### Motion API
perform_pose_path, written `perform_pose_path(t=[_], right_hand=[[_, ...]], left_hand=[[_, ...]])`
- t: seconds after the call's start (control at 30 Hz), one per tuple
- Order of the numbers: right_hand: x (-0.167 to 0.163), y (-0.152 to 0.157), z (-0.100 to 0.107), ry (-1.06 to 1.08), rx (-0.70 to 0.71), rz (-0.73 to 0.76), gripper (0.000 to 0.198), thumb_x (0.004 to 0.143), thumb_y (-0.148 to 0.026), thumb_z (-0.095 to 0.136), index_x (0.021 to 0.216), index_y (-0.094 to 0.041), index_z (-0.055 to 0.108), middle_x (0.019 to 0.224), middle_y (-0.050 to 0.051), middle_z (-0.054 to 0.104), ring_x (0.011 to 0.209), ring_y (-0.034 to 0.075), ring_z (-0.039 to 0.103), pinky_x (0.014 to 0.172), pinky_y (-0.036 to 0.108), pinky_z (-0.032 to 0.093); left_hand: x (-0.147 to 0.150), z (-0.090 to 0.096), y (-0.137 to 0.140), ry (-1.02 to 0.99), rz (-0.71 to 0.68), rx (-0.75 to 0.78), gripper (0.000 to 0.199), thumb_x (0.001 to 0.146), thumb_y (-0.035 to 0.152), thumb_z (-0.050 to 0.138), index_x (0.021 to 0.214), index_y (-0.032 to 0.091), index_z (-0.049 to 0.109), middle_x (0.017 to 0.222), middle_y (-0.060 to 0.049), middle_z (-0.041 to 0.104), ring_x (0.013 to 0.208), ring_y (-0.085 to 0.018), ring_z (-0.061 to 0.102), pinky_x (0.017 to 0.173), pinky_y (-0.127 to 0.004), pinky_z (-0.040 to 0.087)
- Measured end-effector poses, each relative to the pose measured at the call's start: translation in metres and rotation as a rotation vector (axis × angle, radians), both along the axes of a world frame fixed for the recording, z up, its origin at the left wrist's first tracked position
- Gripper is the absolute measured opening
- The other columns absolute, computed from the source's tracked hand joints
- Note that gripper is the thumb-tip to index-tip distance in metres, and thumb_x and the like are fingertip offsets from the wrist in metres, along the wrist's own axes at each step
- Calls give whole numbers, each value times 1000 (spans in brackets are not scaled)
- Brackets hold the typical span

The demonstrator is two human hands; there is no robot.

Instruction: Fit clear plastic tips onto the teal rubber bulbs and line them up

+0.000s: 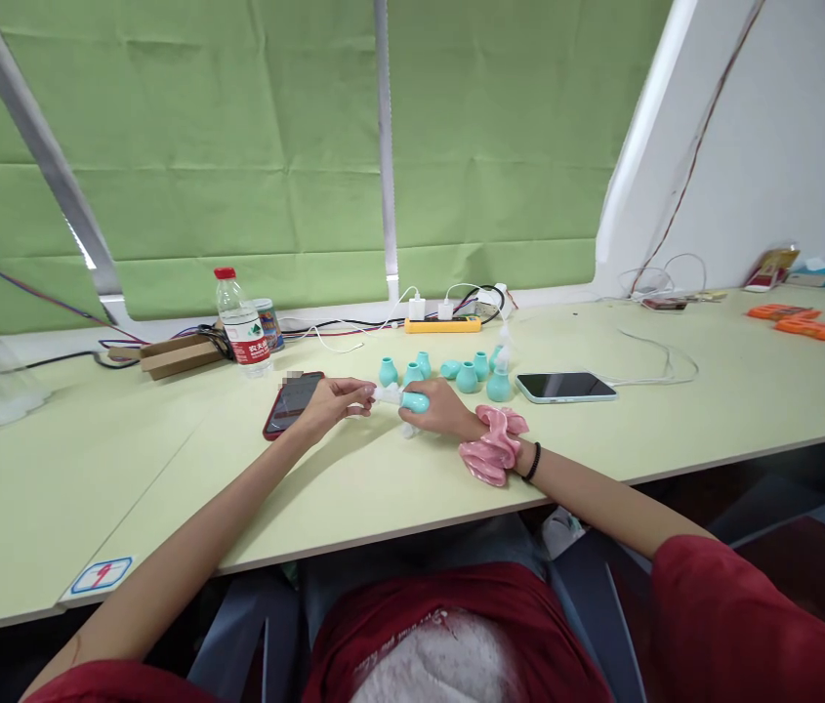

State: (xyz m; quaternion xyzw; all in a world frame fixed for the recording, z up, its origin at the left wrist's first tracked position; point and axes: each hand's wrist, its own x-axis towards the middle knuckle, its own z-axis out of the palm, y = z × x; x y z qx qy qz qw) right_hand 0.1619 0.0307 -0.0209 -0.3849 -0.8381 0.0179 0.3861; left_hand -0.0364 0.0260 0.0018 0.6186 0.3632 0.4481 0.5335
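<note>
My right hand (pixel 442 407) is closed around a small teal bulb (pixel 416 401), which lies tilted sideways with its end toward the left. A whitish translucent piece (pixel 388 393) meets the bulb's left end, and my left hand (pixel 339 402) pinches it between thumb and fingers. Whether the two parts are joined, I cannot tell. Below the right fingers, another whitish piece (pixel 408 430) rests on the table. Several teal bulbs with open necks (pixel 467 378) stand behind my hands, one of them on its side. One bulb (pixel 498 386) at the right has a translucent piece on top.
On the pale table (pixel 353 498), a red-cased phone (pixel 284 410) lies by my left hand and another phone (pixel 565 387) at the right. A water bottle (pixel 243 332), a can (pixel 269 325) and a yellow power strip (pixel 442 325) stand behind. Orange tools (pixel 814 327) lie far right.
</note>
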Motion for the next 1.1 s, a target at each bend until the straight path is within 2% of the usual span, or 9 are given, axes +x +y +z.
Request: perform_pose_path(t=[0.17, 0.37, 0.63, 0.77, 1.1], right_hand=[[1, -2, 0, -5, 30, 24, 18, 63, -23, 52, 76, -16, 62, 58, 0, 58, 52, 9, 49, 53, 19, 35], [3, -4, 1, -32, 55, 66, 17, 62, -22, 53, 73, -14, 62, 57, 0, 58, 49, 8, 47, 52, 18, 35], [3, -6, 1, -2, 35, 130, 12, 61, -19, 52, 65, -12, 60, 54, -1, 55, 47, 6, 43, 49, 17, 33], [2, -8, 4, -12, 27, 132, 11, 60, -19, 52, 63, -11, 59, 53, -1, 54, 46, 6, 41, 49, 17, 32], [2, -11, 7, -21, -39, 139, 12, 59, -19, 52, 61, -11, 60, 51, -2, 51, 47, 6, 39, 47, 17, 31]], left_hand=[[-1, 0, -2, 48, -79, -7, 34, 59, 30, 67, 87, 10, 63, 66, -5, 61, 60, -11, 54, 61, -28, 47], [0, 2, -5, 178, -30, 49, 41, 53, 29, 70, 87, 8, 63, 65, -5, 63, 53, -10, 54, 57, -27, 49], [4, 4, -9, 193, -34, 57, 41, 53, 30, 70, 86, 6, 64, 63, -6, 64, 53, -11, 56, 57, -27, 51], [6, 4, -9, 188, 6, 78, 41, 50, 31, 71, 82, 6, 64, 66, -7, 65, 51, -13, 58, 57, -30, 52], [6, 0, -13, 181, -20, 89, 39, 51, 31, 71, 81, 7, 65, 69, -8, 66, 56, -16, 60, 61, -33, 52]])
